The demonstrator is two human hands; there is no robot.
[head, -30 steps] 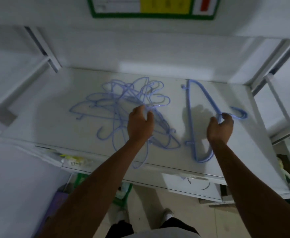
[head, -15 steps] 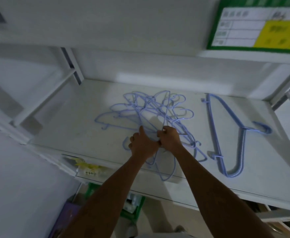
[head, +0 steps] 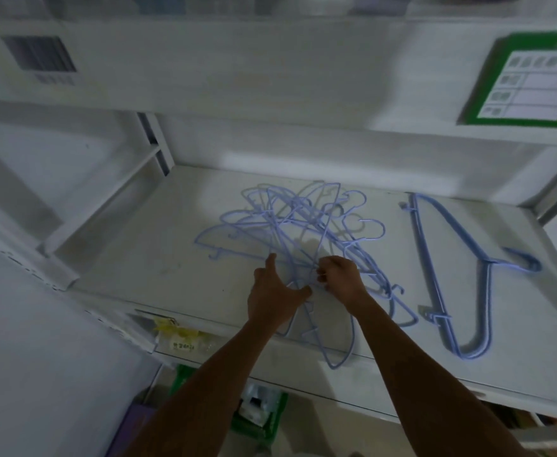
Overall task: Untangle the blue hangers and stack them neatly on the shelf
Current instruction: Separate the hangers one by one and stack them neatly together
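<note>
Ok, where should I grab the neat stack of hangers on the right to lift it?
I'd pinch the neck, where all the wires of the stacked hangers bunch just below the hooks. Come from above on the right: the stack lies flat, hooks pointing right, and the tangle sits to its left.

From my station I see a tangle of thin light-blue wire hangers (head: 303, 225) lying across the middle of the white shelf (head: 158, 258). Their hooks point every way, and one loop juts past the front edge. My right hand (head: 339, 278) pinches wires at the near side of the tangle. My left hand (head: 275, 298) rests on it just beside, index finger straight and thumb spread. Well apart, toward the right end, a stack of hangers (head: 484, 305) lies flat and aligned. Its long bars run from back to front and its hooks point at the right edge.
</note>
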